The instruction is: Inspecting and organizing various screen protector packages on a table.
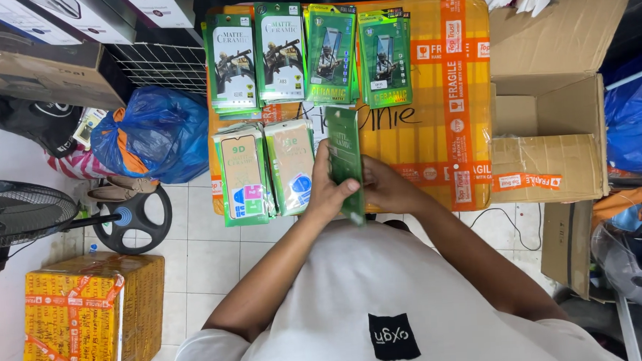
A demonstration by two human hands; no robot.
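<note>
— What did the hands have hold of?

— A stack of green packets (345,161), held on edge above the near side of the yellow taped carton (434,125) that served as the surface. The left hand (329,191) gripped it from nine o'clock, fingers (350,188) clamped on its near end. The right hand (386,188) met it from three o'clock, fingers closed against its far face, mostly hidden behind the packets.

— And around them?

— At twelve o'clock of the hands, four piles of green packets stood in a row along the far edge: first pile (231,62), second pile (280,52), third pile (330,54), fourth pile (386,58). At nine o'clock lay two paler piles, one with an orange card front (242,173) and one in clear wrap (292,166), just beside the left hand.

— Beyond the carton?

— An open brown box (548,98) at three o'clock; a blue plastic bag (156,133) and a fan (19,215) at nine o'clock on the tiled floor; another taped yellow carton (89,320) at seven o'clock.
</note>
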